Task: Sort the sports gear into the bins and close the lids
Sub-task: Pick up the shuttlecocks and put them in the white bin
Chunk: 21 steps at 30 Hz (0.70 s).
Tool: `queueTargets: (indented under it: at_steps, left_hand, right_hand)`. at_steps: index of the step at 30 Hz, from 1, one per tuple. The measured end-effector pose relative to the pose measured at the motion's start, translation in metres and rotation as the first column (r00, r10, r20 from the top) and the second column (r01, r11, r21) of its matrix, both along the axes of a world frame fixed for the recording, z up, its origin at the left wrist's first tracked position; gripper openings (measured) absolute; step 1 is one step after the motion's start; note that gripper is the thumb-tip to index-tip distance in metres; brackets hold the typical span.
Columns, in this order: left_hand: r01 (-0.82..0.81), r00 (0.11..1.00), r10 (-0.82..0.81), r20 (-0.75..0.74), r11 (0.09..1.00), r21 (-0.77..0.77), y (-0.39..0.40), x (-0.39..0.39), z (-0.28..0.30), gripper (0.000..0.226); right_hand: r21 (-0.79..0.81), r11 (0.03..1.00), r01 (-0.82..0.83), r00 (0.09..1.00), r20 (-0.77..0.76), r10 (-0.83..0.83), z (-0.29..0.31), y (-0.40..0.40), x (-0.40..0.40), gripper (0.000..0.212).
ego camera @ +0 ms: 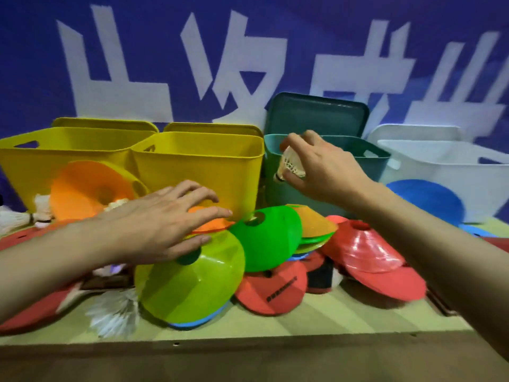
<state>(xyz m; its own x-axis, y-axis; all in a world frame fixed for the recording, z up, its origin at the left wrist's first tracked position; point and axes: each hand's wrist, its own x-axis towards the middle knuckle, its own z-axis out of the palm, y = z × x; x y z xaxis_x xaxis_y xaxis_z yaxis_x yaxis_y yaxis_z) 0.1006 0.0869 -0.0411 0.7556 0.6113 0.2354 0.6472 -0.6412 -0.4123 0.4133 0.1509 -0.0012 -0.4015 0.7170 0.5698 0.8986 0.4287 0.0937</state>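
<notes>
Four bins stand in a row at the back of the counter, against a blue banner with white characters. From the left: two yellow bins, one teal bin, one white bin. All four are open, and a lid stands upright behind each: two yellow lids, a teal lid, a white lid.

At the far left, at least two white shuttlecocks lie by the first yellow bin, and an orange cone leans tilted against it. A flat red piece lies at the front left; its shape is blurred. Another shuttlecock lies near the counter's front edge.

The left hand reaches over the pile with fingers straight and spread, its grip open; the fingertips lie over a second orange cone, the thumb against a lime cone that sits on a blue one.

Right of it come a green cone, a small stack topped by an orange cone, and several red cones; their number cannot be told. One red disc lies under the green cone.

The right hand is raised in front of the teal bin, its grip pinching one shuttlecock, cork end down, at the bin's front left corner.

One blue cone leans on the white bin.
</notes>
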Motion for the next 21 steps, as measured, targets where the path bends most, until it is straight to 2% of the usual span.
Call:
queueTargets:
  at_steps: [5, 11, 13, 15, 17, 19, 21]
  left_hand:
    - [0.108, 0.994, -0.108, -0.009, 0.994, -0.001, 0.023, 0.069, 0.002, 0.052]
    - [0.122, 0.992, -0.122, -0.035, 0.992, 0.006, 0.046, 0.107, 0.003, 0.054]
    - [0.112, 0.992, -0.112, -0.049, 0.994, -0.001, 0.049, 0.111, 0.002, 0.054]
    - [0.111, 0.992, -0.11, -0.061, 0.994, 0.003, 0.049, 0.112, 0.004, 0.055]
    - [0.103, 0.993, -0.103, -0.064, 0.995, -0.003, 0.048, 0.11, 0.008, 0.057]
    - [0.094, 0.994, -0.094, -0.048, 0.996, -0.004, 0.044, 0.105, 0.012, 0.057]
    - [0.088, 0.995, -0.088, -0.044, 0.996, 0.009, 0.04, 0.096, 0.013, 0.055]
  right_hand:
    - [-0.005, 0.994, 0.109, 0.992, -0.061, -0.109, -0.007, -0.009, 0.099, 0.048]
    - [0.191, 0.931, 0.312, 0.925, -0.285, -0.251, 0.023, 0.009, 0.204, 0.048]
    - [0.194, 0.895, 0.402, 0.888, -0.321, -0.329, 0.032, 0.034, 0.231, 0.05]
    - [0.021, 0.868, 0.496, 0.831, -0.302, -0.468, 0.034, 0.059, 0.25, 0.062]
    - [-0.153, 0.802, 0.577, 0.781, -0.183, -0.597, 0.024, 0.076, 0.261, 0.077]
    - [-0.144, 0.819, 0.555, 0.807, -0.146, -0.572, 0.004, 0.082, 0.253, 0.071]
    - [-0.024, 0.878, 0.477, 0.869, -0.136, -0.476, -0.011, 0.076, 0.226, 0.056]
